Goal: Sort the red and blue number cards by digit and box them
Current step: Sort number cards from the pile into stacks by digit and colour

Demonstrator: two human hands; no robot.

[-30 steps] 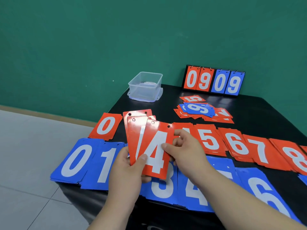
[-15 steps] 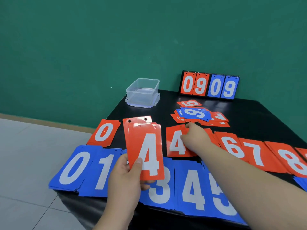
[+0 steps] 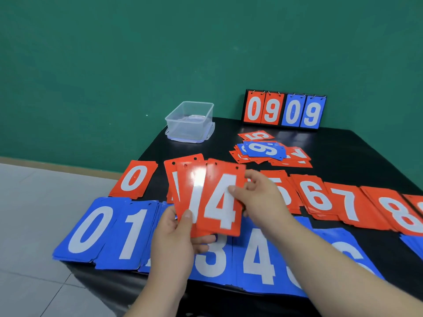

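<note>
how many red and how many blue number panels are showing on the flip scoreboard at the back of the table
red panels: 2 (a 0 and a 9)
blue panels: 2 (a 0 and a 9)
total: 4

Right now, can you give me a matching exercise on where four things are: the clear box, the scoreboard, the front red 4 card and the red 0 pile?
1 clear box
2 scoreboard
3 front red 4 card
4 red 0 pile

a pinched by the right hand
b upright at the back edge of the table
c far left corner of the table
d just beyond the blue 0 pile

Pairs: 1-c, 2-b, 3-a, 4-d.
</note>
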